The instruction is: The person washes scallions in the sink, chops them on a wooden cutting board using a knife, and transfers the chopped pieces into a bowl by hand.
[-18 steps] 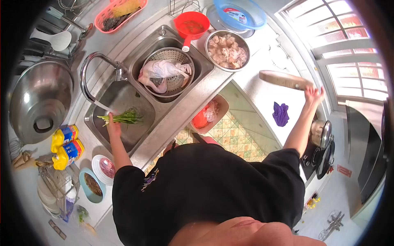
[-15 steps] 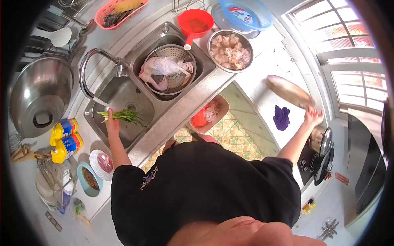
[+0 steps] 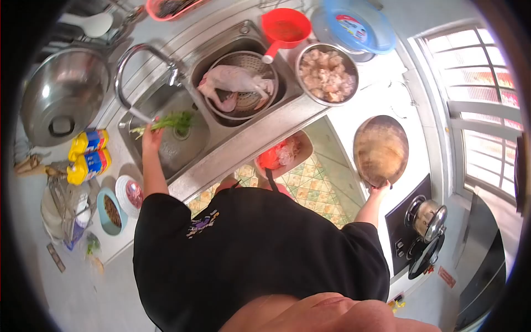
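Observation:
My left hand (image 3: 152,139) is closed around a bunch of leafy green stalks (image 3: 178,122), held over the left sink basin (image 3: 191,152) just below the tap (image 3: 123,77). The leaves point right and the pale stem ends stick out on the left. On the right counter, a round wooden cutting board (image 3: 381,149) appears to lie flat with its brown face up. My right hand (image 3: 379,191) grips its near edge; the fingers are partly hidden by the board. The purple cloth is out of sight.
A plucked whole bird (image 3: 235,80) rests in a colander in the right basin. Beside it are a red dipper (image 3: 285,27) and a metal bowl of meat chunks (image 3: 327,74). The stove (image 3: 402,224) carries a lidded pot (image 3: 428,218). A bin (image 3: 301,148) stands below.
The cutting board went from tilted on edge to lying on the counter, where the purple cloth was. My right hand came nearer my body with it. My left hand still holds the greens.

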